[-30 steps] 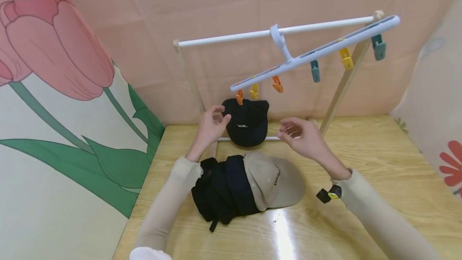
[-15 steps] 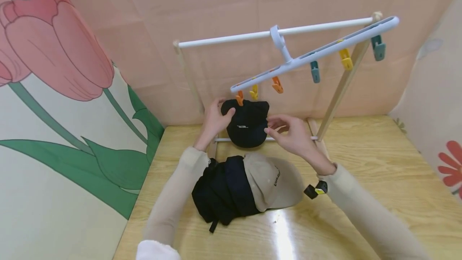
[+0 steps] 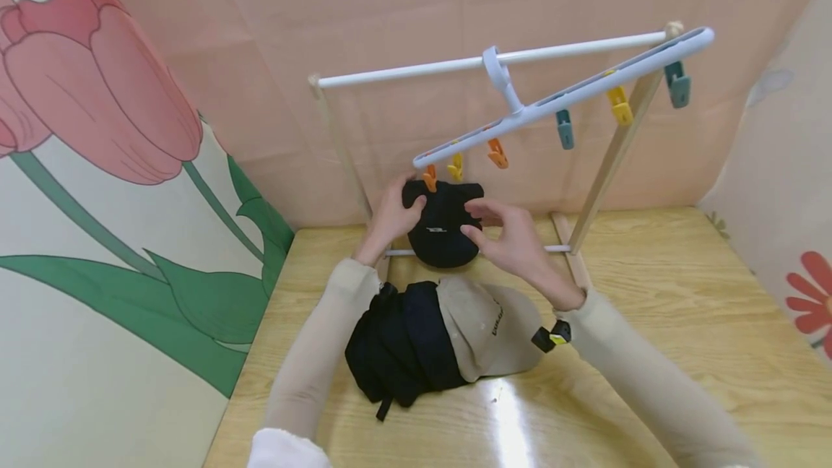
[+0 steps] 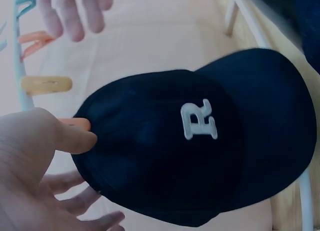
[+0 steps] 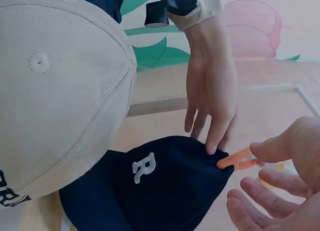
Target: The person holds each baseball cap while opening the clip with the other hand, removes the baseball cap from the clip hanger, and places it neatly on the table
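Observation:
A dark baseball cap (image 3: 445, 226) with a white letter R on its front hangs from an orange clothespin (image 3: 430, 178) at the near end of the pale blue clip hanger (image 3: 520, 118). My left hand (image 3: 394, 217) holds the left edge of the cap, thumb on the front and fingers behind, close to that clothespin (image 4: 76, 123). Beside the cap's right edge is my right hand (image 3: 510, 237), fingers parted and relaxed. In the right wrist view my right thumb (image 5: 280, 146) lies at the orange clothespin (image 5: 240, 159); whether it touches cannot be told.
The hanger hooks over a white rod (image 3: 403, 74) on a wooden-legged stand. More clothespins dangle from it, such as a yellow one (image 3: 620, 105). On the table (image 3: 682, 352), in front of the stand, lies a row of overlapping caps, a beige one (image 3: 484, 327) at the right end.
Both hands have moved in to the hanging cap. The left has taken hold of its left edge; the right has come leftward to its right side.

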Action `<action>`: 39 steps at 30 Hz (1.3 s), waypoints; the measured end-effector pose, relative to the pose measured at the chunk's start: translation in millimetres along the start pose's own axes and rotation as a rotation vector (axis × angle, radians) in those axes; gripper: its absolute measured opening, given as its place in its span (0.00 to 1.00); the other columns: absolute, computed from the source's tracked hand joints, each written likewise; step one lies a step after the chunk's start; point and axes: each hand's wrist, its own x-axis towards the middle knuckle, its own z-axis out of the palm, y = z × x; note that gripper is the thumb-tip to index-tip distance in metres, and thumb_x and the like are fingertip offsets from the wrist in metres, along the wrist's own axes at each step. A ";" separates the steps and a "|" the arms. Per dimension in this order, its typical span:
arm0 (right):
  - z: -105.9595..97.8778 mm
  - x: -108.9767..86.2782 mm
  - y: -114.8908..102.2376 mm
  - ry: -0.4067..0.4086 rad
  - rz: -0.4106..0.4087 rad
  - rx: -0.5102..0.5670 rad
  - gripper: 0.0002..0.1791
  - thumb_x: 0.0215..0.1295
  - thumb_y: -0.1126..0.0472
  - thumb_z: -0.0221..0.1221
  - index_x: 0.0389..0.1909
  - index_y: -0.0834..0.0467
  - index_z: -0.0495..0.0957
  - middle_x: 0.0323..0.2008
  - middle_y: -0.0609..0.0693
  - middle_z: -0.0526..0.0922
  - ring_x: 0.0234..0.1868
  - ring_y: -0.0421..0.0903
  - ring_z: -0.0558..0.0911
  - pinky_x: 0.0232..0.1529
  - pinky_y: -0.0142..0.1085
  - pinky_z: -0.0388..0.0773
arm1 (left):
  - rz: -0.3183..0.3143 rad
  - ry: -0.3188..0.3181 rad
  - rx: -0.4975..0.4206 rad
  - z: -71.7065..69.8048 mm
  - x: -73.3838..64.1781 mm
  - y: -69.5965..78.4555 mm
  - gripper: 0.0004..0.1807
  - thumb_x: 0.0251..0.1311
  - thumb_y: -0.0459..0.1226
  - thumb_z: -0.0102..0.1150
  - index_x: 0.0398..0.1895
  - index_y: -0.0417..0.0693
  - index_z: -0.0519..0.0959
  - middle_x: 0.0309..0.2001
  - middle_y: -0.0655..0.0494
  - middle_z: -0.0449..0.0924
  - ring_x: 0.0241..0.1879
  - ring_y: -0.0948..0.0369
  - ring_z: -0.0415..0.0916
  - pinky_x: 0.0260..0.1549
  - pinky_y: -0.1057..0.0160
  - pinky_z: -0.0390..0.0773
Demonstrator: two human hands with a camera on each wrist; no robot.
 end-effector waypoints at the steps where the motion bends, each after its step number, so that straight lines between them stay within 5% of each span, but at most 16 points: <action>1: 0.8 1.0 -0.7 0.004 -0.009 0.004 0.22 0.66 0.67 0.73 0.59 0.66 0.83 0.55 0.63 0.89 0.55 0.60 0.88 0.56 0.53 0.86 | 0.013 -0.002 0.005 0.3 0.5 -1.0 0.28 0.75 0.38 0.60 0.75 0.43 0.71 0.74 0.44 0.72 0.77 0.48 0.66 0.78 0.48 0.63; 20: 10.2 17.5 -9.9 0.018 -0.039 0.017 0.22 0.70 0.68 0.68 0.64 0.66 0.81 0.58 0.66 0.87 0.57 0.63 0.87 0.60 0.56 0.84 | 0.171 0.040 0.014 3.9 0.9 -5.2 0.15 0.77 0.32 0.56 0.62 0.38 0.82 0.63 0.44 0.84 0.68 0.49 0.78 0.72 0.49 0.73; 39: 26.8 30.9 -13.9 -0.060 0.057 0.015 0.31 0.75 0.65 0.65 0.76 0.65 0.71 0.73 0.64 0.76 0.68 0.64 0.80 0.69 0.54 0.78 | 0.157 0.032 -0.026 5.4 -2.8 -6.3 0.11 0.78 0.32 0.57 0.56 0.41 0.84 0.59 0.45 0.87 0.63 0.49 0.82 0.65 0.48 0.79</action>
